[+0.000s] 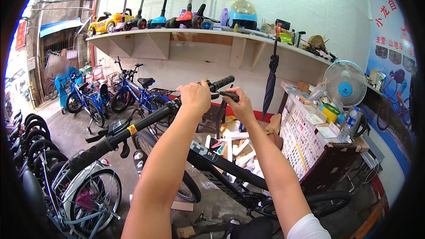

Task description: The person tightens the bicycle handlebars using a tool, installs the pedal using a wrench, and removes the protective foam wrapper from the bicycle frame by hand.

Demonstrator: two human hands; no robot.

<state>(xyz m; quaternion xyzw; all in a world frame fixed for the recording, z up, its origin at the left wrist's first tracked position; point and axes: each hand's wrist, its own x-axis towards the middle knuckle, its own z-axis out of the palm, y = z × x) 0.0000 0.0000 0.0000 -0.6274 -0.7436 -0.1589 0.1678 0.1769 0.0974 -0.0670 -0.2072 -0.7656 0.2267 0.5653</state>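
Note:
A black mountain bike stands in front of me, its handlebar [152, 117] running from lower left to upper right. My left hand [195, 98] is closed around the handlebar, inward of the black rubber grip [222, 82] at its right end. Just below that grip, my right hand [239, 105] pinches a slim black brake lever [229, 95] between thumb and fingers. The other grip [84, 157] and its brake lever [125, 149] show at the left. Beneath my arms lies the black frame [221, 168], with the front wheel [188, 188] partly hidden behind my left forearm.
Several small blue bikes [133, 90] and a person in blue [64, 79] are at the left. A white bike [95, 190] stands close at lower left. Paper and packaging [239, 146] litter the floor. A counter [305, 137] with a fan [345, 84] is at right; a shelf [199, 33] holds scooters.

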